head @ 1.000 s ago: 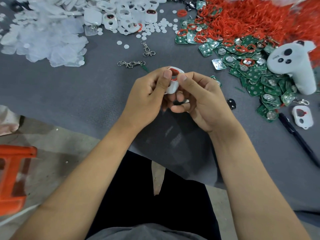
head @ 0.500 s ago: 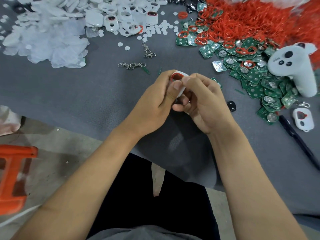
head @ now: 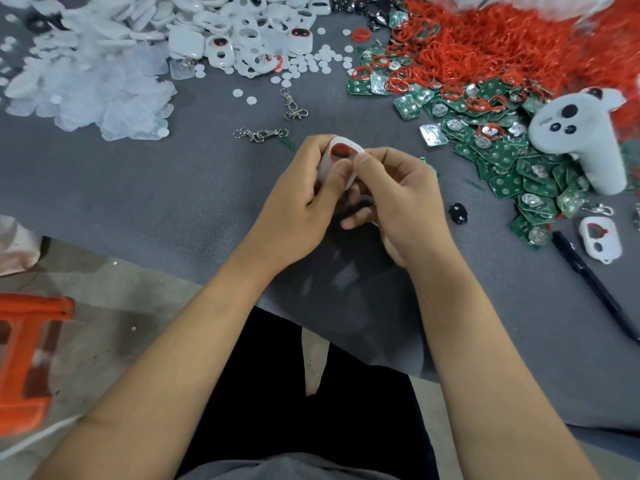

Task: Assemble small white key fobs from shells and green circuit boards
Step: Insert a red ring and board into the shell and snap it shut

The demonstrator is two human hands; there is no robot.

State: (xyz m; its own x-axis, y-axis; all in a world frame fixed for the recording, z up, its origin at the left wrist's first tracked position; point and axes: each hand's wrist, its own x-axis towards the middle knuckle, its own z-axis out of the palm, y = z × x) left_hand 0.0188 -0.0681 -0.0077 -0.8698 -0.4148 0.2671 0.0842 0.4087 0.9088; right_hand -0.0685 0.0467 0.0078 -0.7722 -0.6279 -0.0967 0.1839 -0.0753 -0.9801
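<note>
Above the grey table (head: 104, 188), just past its near edge, you hold one white shell (head: 337, 164) between both hands. Your left hand (head: 298, 206) grips it from the left, fingers curled behind it and the thumb lying across its front. Your right hand (head: 403, 199) pinches its right edge, thumb tip pressed against the face just beside the left thumb, the other fingers curled underneath. The shell's face is turned up toward you, and its oval opening is lined by a red ring (head: 343, 151).

To your right, a heap of green circuit boards (head: 502, 161) spreads over the table, many carrying round silver parts. Beyond them lies a big pile of red rings (head: 502, 46). A white controller (head: 581, 136) rests on the boards. Near the right edge, another white shell with a red ring (head: 601, 239) lies by itself, next to a black pen (head: 588, 275). A small black oval piece (head: 458, 213) sits on the table close to your right hand.

Far ahead, more white shells (head: 242, 26) are piled up, with small white discs (head: 311, 64) scattered beside them and a heap of clear plastic pieces (head: 93, 84) to the left. Two metal key clasps (head: 259, 134) lie on the table just beyond your hands. An orange object (head: 24, 355) stands on the floor at your left.
</note>
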